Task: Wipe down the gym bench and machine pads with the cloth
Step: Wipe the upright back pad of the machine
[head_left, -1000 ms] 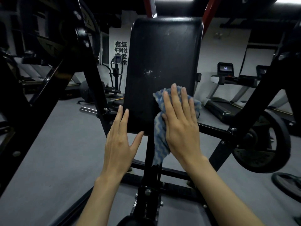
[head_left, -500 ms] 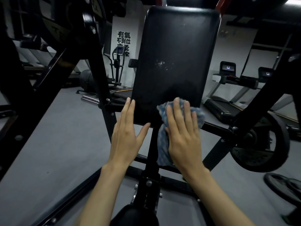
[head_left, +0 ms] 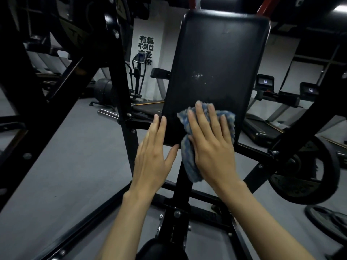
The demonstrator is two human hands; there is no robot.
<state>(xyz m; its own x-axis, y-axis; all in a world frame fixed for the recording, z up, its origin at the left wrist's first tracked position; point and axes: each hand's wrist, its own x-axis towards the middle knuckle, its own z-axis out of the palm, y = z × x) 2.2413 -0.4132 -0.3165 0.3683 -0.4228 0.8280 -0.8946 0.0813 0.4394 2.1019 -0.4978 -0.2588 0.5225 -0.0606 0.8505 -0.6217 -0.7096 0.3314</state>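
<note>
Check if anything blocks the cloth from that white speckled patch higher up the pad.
Nothing visible. The right hand presses the cloth on the lower pad; only bare pad separates it from the speckled patch above. The left hand rests aside.

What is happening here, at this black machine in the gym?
A person is wiping the upright black back pad of a gym machine. The right hand presses a blue cloth flat against the lower part of the pad, fingers straight. The left hand rests open on the pad's lower left edge. A patch of whitish specks sits above the cloth, not yet wiped.
</note>
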